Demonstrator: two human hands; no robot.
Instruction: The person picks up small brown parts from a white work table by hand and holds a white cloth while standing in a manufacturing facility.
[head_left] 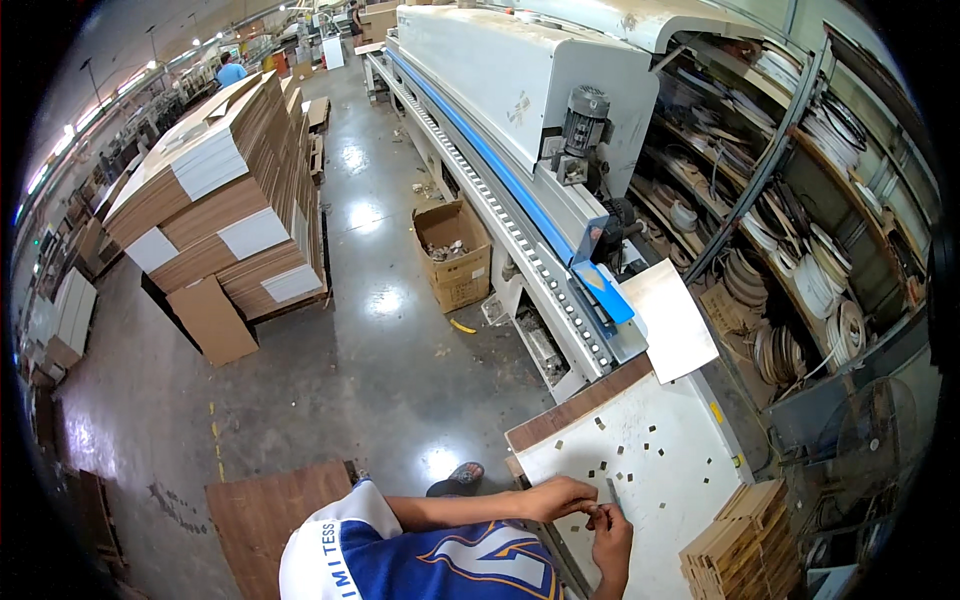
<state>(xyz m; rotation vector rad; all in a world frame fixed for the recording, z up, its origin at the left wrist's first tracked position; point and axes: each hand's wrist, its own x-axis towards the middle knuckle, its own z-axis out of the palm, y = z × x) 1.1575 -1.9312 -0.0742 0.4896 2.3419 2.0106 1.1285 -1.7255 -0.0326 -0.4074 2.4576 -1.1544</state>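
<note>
My left hand (562, 496) reaches from the blue and white jersey across the white panel (660, 480) at the bottom right. My right hand (612, 540) comes up from the lower edge and meets it. The fingertips of both hands pinch together over a small brown piece (596, 516). A thin grey blade-like tool (612, 491) sticks up from my right hand's fingers. Several small brown chips (650, 432) lie scattered over the panel. How exactly the small piece is held is too small to tell.
A long white and blue edge-banding machine (520, 110) runs up from the panel. An open cardboard box (455, 255) stands beside it. Stacked boards (235, 200) fill the left, with racks of coiled banding (820, 270) at right. Small wooden pieces (745, 545) are stacked near my right hand. A person (230, 70) stands far back.
</note>
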